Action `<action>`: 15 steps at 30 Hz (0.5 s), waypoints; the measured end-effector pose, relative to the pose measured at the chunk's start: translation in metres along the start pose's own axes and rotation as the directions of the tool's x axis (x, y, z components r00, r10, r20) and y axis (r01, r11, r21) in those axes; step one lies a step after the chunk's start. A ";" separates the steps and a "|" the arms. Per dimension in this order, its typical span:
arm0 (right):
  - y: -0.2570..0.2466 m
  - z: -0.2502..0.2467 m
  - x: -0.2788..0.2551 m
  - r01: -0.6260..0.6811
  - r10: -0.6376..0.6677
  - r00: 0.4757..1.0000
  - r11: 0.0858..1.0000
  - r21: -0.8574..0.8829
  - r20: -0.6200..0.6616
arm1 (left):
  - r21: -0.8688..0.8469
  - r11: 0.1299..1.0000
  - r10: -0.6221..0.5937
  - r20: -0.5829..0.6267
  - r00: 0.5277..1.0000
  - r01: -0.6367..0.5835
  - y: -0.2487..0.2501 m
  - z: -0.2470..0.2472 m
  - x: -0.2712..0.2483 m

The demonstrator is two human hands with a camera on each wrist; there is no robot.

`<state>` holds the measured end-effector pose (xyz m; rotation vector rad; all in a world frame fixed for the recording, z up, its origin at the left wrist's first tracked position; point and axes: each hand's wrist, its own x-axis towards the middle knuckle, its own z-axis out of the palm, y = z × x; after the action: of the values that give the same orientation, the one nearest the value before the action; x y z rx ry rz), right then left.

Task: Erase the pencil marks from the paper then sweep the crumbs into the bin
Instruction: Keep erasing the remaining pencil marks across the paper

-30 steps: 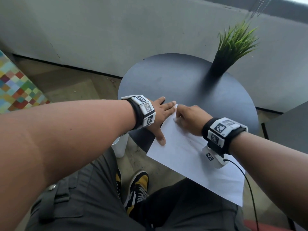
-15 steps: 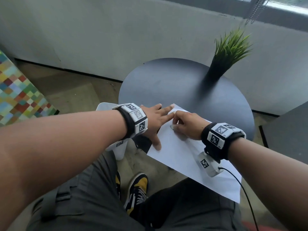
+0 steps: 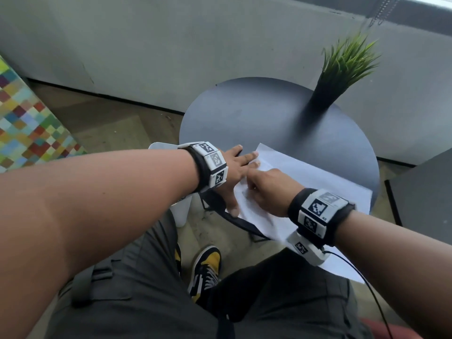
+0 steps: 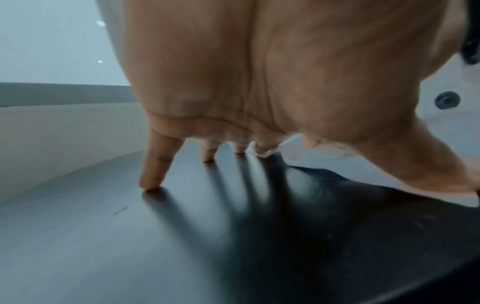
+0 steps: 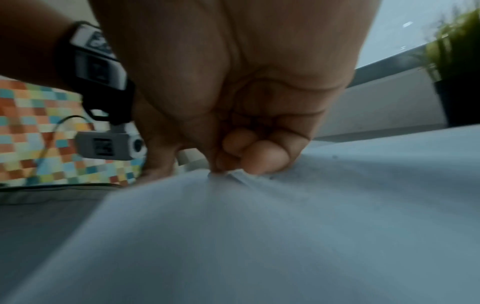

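Observation:
A white paper (image 3: 305,182) lies on the round dark table (image 3: 256,113) and overhangs its near edge. My left hand (image 3: 234,172) is spread flat, its fingertips (image 4: 150,185) on the table and its thumb on the paper's left edge. My right hand (image 3: 266,189) is curled, knuckles up, and pinches a small pale eraser (image 5: 237,176) against the paper (image 5: 285,236) near that left edge. Faint grey marks (image 3: 244,194) show by the fingers. A few dark specks (image 5: 335,156) lie on the sheet. The white bin (image 3: 182,211) stands on the floor under my left wrist, mostly hidden.
A potted grass plant (image 3: 342,69) stands at the table's far right. Another dark tabletop (image 3: 428,192) is at the right edge. A colourful chequered surface (image 3: 24,133) is on the left. My knees and a yellow-black shoe (image 3: 208,265) are below the table.
My right hand has slid back toward me along the paper's left side, away from the far corner. The left hand keeps pressing in the same place.

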<state>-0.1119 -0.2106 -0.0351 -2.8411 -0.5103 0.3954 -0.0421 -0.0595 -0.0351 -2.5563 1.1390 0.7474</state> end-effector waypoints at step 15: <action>0.007 0.000 -0.003 -0.156 0.156 0.988 0.975 0.161 0.010 | -0.002 1.000 -0.004 0.021 1.000 0.004 0.004 0.001 -0.001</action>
<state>-0.1122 -0.2184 -0.0365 -2.7314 -0.2423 0.4399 -0.0464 -0.0614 -0.0349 -2.5456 1.1266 0.7727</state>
